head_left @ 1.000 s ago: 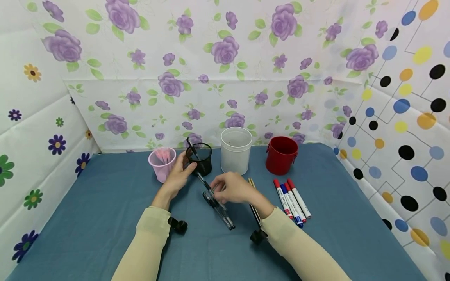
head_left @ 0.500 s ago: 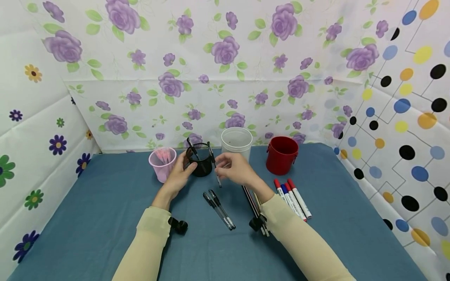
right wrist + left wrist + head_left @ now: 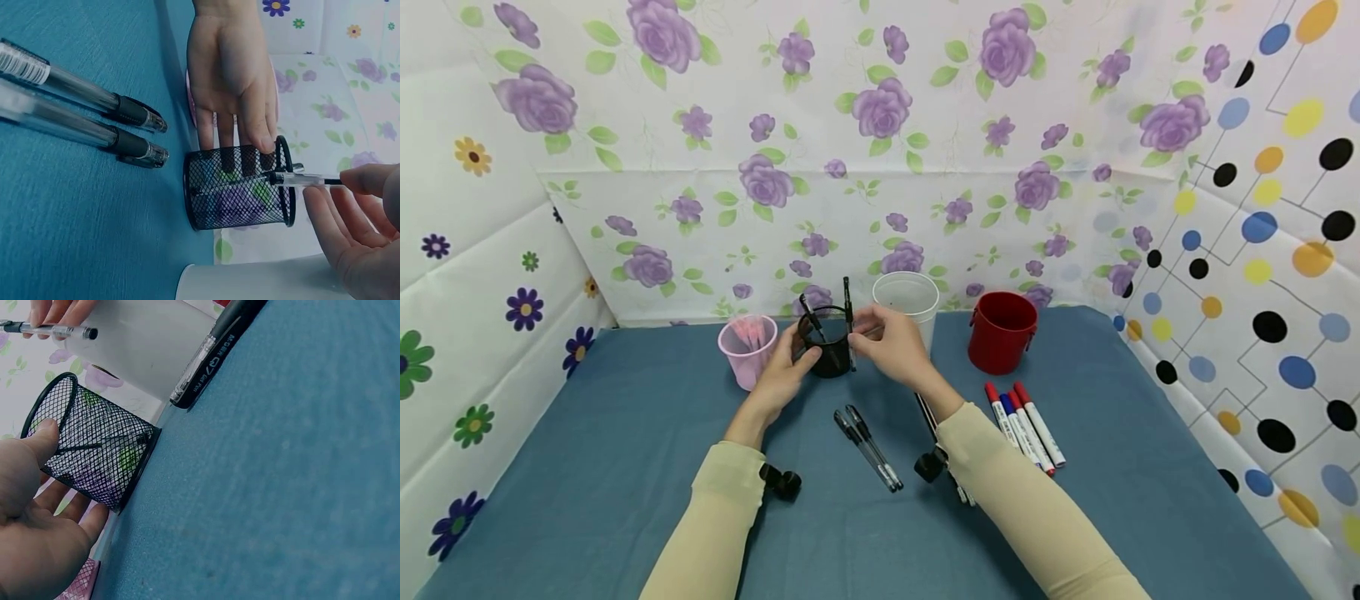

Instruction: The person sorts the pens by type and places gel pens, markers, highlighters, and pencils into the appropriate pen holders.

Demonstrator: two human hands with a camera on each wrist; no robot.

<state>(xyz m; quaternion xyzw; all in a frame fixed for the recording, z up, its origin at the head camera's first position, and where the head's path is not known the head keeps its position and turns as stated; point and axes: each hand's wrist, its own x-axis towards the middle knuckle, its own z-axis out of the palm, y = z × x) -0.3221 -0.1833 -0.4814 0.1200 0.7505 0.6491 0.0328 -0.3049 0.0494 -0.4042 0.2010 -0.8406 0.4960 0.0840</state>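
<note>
My left hand (image 3: 781, 379) steadies a black mesh pen holder (image 3: 833, 363), thumb on the near side and fingers behind it. A black gel pen (image 3: 810, 312) leans inside the holder. My right hand (image 3: 891, 343) pinches another gel pen (image 3: 847, 302), held nearly upright by the holder's right rim. In the right wrist view this pen's clear end (image 3: 306, 180) is by the mesh rim, between thumb and fingers. Two more gel pens (image 3: 868, 450) lie side by side on the cloth in front of the holder.
A pink cup (image 3: 747, 368) with pink-topped items stands left of the holder. To the right are a white cup (image 3: 906, 287), partly behind my right hand, and a red bucket (image 3: 1002, 346). Several markers (image 3: 1033, 429) lie before the bucket. Thin sticks (image 3: 927, 417) lie partly under my right forearm.
My right hand has lifted one gel pen from beside the other two, carried it up toward the mesh holder, and turned it more upright. My left hand stays at the holder.
</note>
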